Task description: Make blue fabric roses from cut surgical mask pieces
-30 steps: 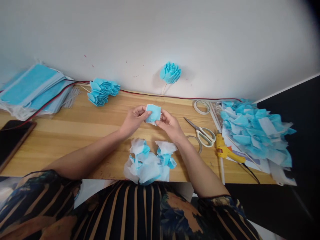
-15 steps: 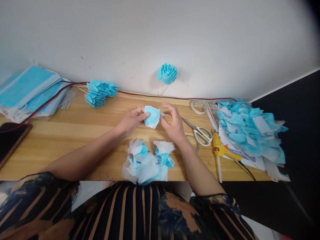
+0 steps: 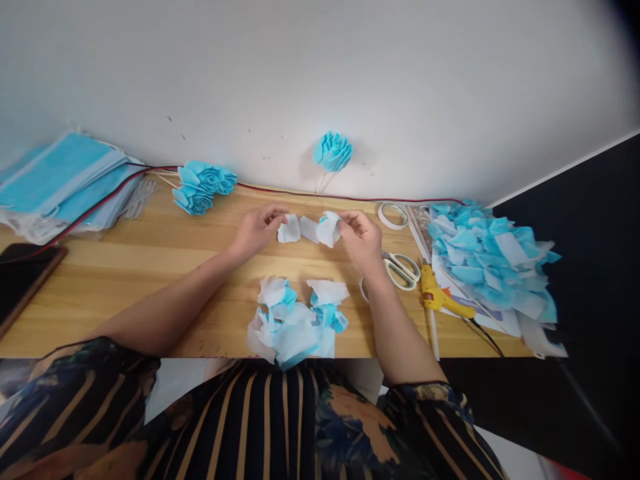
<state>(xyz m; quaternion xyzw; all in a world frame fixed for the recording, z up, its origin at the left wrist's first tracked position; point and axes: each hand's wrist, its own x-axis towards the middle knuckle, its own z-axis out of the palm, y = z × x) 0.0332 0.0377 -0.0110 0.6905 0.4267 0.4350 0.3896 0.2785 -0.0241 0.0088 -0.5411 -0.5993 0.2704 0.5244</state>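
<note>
My left hand (image 3: 261, 230) pinches a small white piece of mask fabric (image 3: 289, 229) at its upper left corner. Opposite it, my right hand (image 3: 362, 239) grips a second white fabric piece (image 3: 329, 230) with a hint of blue at its top. Between the two lies a further pale piece (image 3: 310, 229); whether it is held or rests on the table I cannot tell. Nearer my body, a loose pile of blue and white fabric pieces (image 3: 295, 330) sits at the table's front edge.
On the right are scissors (image 3: 403, 272), a tape roll (image 3: 393, 215), a yellow glue gun (image 3: 443, 299) and a heap of fabric pieces (image 3: 493, 257). Blue flowers (image 3: 203, 187) lie back left; another flower (image 3: 333, 152) leans by the wall. Stacked masks (image 3: 65, 177) and a phone (image 3: 27, 277) are far left.
My hands have moved apart. The blue-faced piece held between them earlier no longer shows its blue side; separate white pieces now appear at and between my fingers.
</note>
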